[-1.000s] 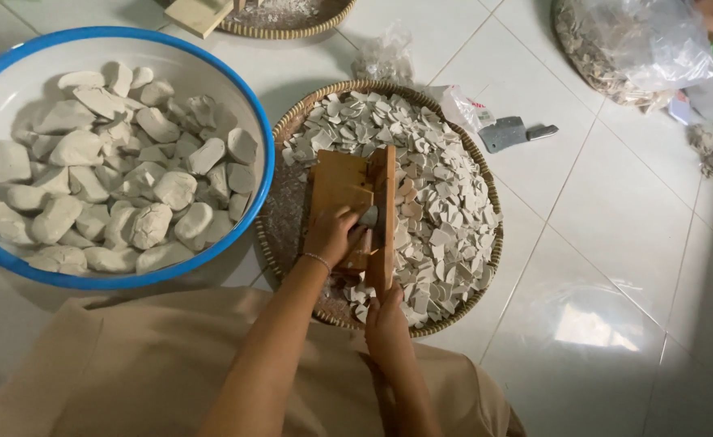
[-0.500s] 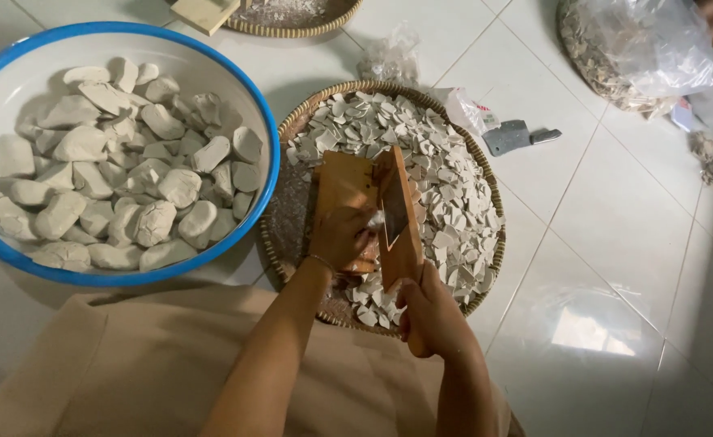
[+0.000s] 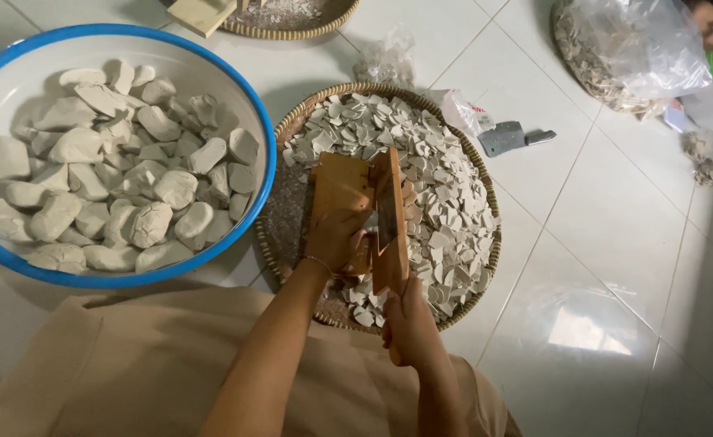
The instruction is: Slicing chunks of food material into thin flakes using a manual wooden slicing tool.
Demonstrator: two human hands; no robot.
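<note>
Head view: one left hand (image 3: 336, 239) is pressing closed on one wooden slicer (image 3: 348, 190) over one woven tray (image 3: 292, 129); one right hand (image 3: 409, 324) is wrapping its grip around the slicer's handle (image 3: 390, 235), beside one blue basin (image 3: 263, 162).

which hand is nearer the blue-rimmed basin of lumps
Left. The left hand rests on the wooden slicer board, just right of the blue-rimmed basin; the right hand grips the handle farther off.

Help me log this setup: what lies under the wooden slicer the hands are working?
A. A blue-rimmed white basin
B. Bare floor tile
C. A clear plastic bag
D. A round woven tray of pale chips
D: the wooden slicer stands on the round woven tray, with pale chips heaped around it; the basin sits apart to the left.
</note>
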